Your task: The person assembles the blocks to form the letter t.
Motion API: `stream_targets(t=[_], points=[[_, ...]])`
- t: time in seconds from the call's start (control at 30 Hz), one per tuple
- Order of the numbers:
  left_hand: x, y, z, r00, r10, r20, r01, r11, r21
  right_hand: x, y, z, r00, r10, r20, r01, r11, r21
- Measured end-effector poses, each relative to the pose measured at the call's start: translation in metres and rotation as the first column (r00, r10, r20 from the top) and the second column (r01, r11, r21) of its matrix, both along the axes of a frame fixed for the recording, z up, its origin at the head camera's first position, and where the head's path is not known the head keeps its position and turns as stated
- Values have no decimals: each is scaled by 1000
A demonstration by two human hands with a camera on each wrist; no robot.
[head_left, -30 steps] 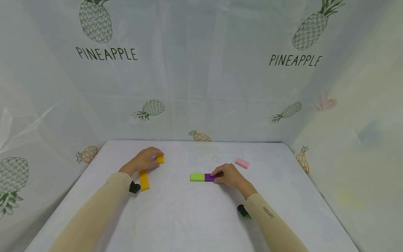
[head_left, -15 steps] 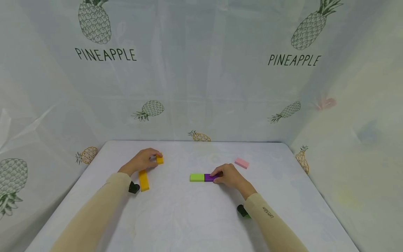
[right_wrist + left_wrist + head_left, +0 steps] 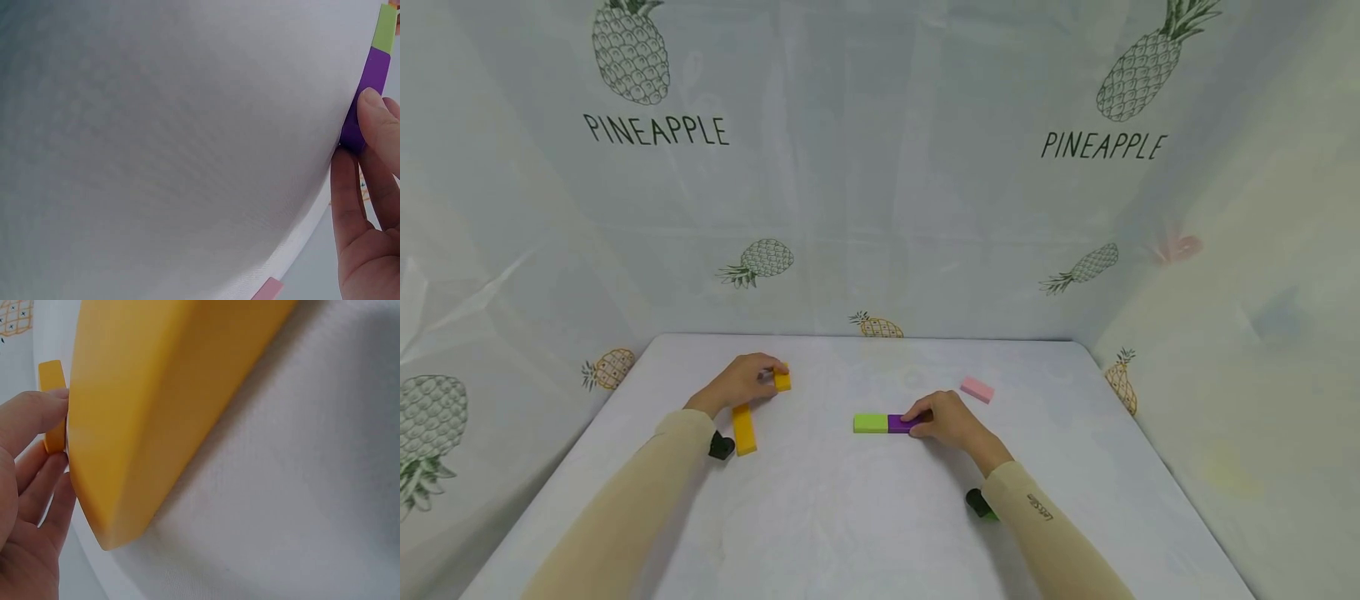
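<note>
At the table's far left, my left hand [image 3: 741, 382] pinches a yellow block [image 3: 782, 381] between thumb and fingers; the left wrist view shows the thumb on one side of this yellow block [image 3: 52, 374]. Just below that hand lies a longer yellow block [image 3: 744, 432], which looms large in the left wrist view. My right hand [image 3: 950, 417] grips the right end of a purple block [image 3: 898, 424], partly covered by the fingers. Its left end meets a lime green block [image 3: 870, 424], and the two form a straight row lying on the table.
A pink block [image 3: 977, 389] lies beyond the right hand, at an angle. The white table [image 3: 820, 517] meets a pineapple-print curtain [image 3: 880, 208] at the back. Dark wrist cameras hang under both sleeves, close to the table.
</note>
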State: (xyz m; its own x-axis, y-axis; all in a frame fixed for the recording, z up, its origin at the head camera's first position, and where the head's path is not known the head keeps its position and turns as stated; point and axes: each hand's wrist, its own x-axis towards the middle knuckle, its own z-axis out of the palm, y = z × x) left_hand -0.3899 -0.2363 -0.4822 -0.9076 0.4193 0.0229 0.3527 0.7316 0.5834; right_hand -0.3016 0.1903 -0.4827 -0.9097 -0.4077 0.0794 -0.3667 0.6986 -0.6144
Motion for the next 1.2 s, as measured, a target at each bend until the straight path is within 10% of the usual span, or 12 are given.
stream_targets(t=[1.2], points=[[1, 20, -1, 985, -131, -114, 126, 991, -44, 0, 0, 1, 1000, -19, 22, 19, 1000, 5]])
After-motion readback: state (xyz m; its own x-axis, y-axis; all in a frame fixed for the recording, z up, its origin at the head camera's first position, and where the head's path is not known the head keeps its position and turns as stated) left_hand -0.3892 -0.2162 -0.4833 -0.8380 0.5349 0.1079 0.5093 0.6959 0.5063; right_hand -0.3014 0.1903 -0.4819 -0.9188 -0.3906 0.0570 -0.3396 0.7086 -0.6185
